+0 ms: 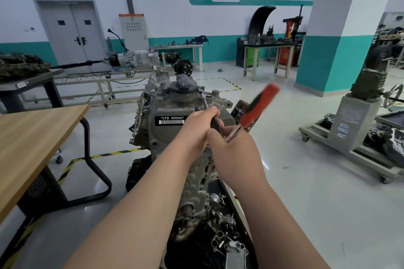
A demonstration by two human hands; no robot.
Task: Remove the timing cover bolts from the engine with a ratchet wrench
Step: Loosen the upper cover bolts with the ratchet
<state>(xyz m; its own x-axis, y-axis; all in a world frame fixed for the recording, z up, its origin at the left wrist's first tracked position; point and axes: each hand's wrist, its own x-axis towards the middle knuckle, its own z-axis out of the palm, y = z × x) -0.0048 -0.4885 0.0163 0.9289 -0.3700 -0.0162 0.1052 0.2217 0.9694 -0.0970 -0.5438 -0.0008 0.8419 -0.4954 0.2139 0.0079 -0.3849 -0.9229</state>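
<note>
Red-and-black handle blurred above the engine (142, 120): I have the ratchet wrench (258, 107) in both hands at the top of the timing cover (161, 137), which fills the centre of the view on its stand, white "CFB 666660" label (171, 120) facing me. My right hand (236, 159) has its fingers clenched round the metal shank just below the grip. My left hand (196, 131) is curled round the wrench head, where a slim extension bar (204, 101) runs up and away to a socket set just beside the black cap (182, 87). The bolt itself is hidden under that socket. I judge this to be the loosening of one upper cover bolt, with the task far from done, though I cannot count the bolts left. The next move calls for keeping the extension square on the bolt with the left hand while the right sweeps the handle back and forth. The cap's housing crowds the socket, and the dark box (240, 113) behind the handle looks likely to limit the sweep. A wooden bench (32, 137) stands to my left, loose metal fittings (218, 236) lie below my forearms, and another mounted unit on a wheeled stand (349, 124) sits well apart to the right.
</note>
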